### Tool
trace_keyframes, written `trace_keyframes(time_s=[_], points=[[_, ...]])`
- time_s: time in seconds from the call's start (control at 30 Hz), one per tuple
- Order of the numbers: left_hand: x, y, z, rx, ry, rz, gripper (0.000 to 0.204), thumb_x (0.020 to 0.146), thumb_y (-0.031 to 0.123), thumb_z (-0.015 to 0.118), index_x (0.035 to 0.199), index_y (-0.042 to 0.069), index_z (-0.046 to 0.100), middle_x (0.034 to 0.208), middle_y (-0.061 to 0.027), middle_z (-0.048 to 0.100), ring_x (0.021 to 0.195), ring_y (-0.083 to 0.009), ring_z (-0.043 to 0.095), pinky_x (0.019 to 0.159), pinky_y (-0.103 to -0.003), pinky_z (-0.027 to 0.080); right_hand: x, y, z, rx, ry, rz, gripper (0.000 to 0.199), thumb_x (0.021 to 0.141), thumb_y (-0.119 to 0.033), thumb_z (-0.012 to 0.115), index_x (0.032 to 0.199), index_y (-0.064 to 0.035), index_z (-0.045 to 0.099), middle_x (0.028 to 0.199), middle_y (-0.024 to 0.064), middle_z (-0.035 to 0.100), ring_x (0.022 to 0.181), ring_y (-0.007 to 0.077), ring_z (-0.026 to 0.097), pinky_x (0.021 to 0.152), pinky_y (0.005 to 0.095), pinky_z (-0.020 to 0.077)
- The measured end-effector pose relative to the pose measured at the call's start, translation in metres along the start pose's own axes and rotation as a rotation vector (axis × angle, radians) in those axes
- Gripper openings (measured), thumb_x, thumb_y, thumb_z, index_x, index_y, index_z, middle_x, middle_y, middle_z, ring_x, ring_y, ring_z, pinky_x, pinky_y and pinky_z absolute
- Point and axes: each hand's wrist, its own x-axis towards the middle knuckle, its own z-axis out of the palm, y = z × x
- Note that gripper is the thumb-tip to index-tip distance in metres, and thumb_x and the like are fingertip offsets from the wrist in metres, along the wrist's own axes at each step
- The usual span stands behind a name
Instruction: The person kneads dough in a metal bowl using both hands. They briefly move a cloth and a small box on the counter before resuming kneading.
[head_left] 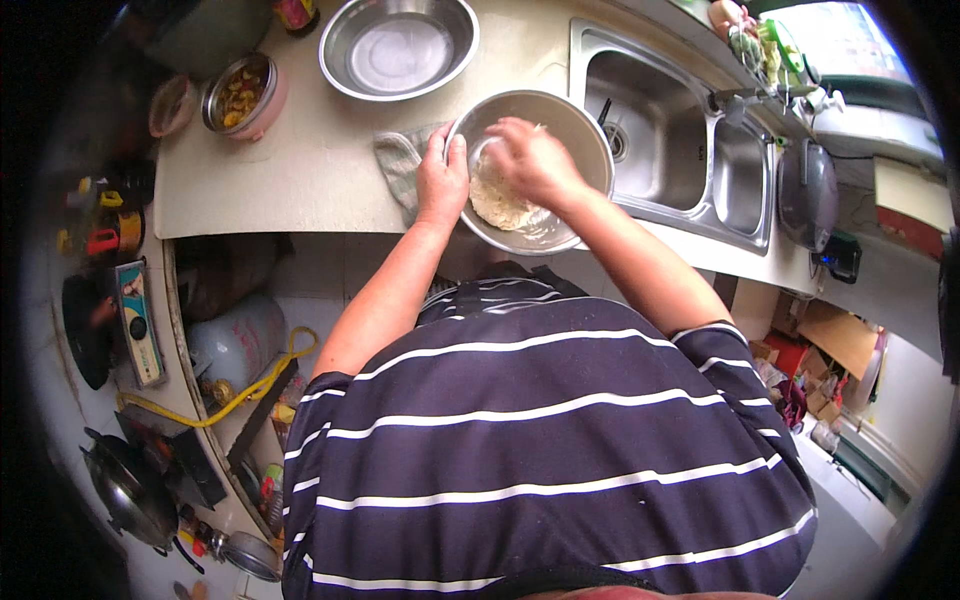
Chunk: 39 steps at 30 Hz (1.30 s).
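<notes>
A deep metal mixing bowl (590,150) stands at the counter's front edge, beside the sink. Pale, shaggy dough (500,208) lies in it, with floury bits stuck to the inner wall. My left hand (442,185) grips the bowl's left rim, thumb on the inside. Inside the bowl, over the dough, is my right hand (535,165); motion blurs its fingers, so their grip does not show. A grey-green cloth (398,165) lies partly under the bowl's left side and my left hand.
Behind stands a wide steel basin (400,50). A pink-sided pot (262,115) of food sits at the left of the counter. The double sink (655,110) adjoins the bowl on the right. At lower left are a gas cylinder (240,340), a yellow hose (255,390) and a dark wok (125,490).
</notes>
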Motion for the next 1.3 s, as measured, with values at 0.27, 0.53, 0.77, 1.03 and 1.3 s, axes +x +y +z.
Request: trace_keyframes(time_s=[0.27,0.53,0.77,1.03,1.3], points=[[0.016,-0.001,0.004,0.123,-0.02,0.096,0.032,0.101,0.028,0.052,0.126,0.008,0.059,0.107,-0.0223,0.069,0.099,-0.0411,0.066,0.082,-0.045,0.053,0.008,0.041,0.059,-0.261,0.245,-0.271,0.017,0.075,-0.028,0.068,0.079,-0.0132,0.061,0.087,0.0088,0.058,0.083,0.0305,0.06,0.074,0.0457,0.0472],[0.013,0.0,0.004,0.132,0.005,0.087,0.031,0.101,0.028,0.052,0.126,0.01,0.059,0.103,-0.0231,0.069,0.096,-0.0434,0.066,0.079,-0.048,0.053,0.043,0.064,0.083,-0.153,0.436,-0.238,0.013,0.073,-0.025,0.069,0.069,-0.0131,0.064,0.071,0.0084,0.059,0.067,0.0304,0.06,0.062,0.0449,0.0486],[0.014,-0.001,0.005,0.154,0.024,0.1,0.031,0.1,0.027,0.053,0.123,0.008,0.062,0.106,-0.0223,0.069,0.1,-0.0408,0.067,0.083,-0.046,0.053,0.029,0.035,0.028,0.074,0.012,0.043,0.044,0.083,-0.055,0.067,0.084,-0.0118,0.073,0.079,0.0104,0.065,0.082,0.0334,0.065,0.075,0.0457,0.0522],[0.011,-0.003,0.007,0.116,0.035,0.113,0.031,0.099,0.027,0.055,0.122,0.007,0.062,0.103,-0.0235,0.069,0.098,-0.0424,0.067,0.081,-0.047,0.053,-0.045,0.003,0.009,-0.112,-0.187,-0.133,0.028,0.091,-0.038,0.061,0.107,-0.018,0.073,0.104,0.0105,0.068,0.093,0.0327,0.066,0.083,0.0484,0.0527],[0.013,0.001,0.006,0.126,0.004,0.062,0.03,0.1,0.025,0.053,0.123,0.008,0.061,0.101,-0.0241,0.069,0.094,-0.0425,0.067,0.079,-0.047,0.053,-0.008,0.028,0.053,-0.157,0.005,-0.177,0.028,0.085,-0.033,0.063,0.07,-0.0104,0.067,0.072,0.011,0.065,0.071,0.0312,0.067,0.065,0.0445,0.0543]])
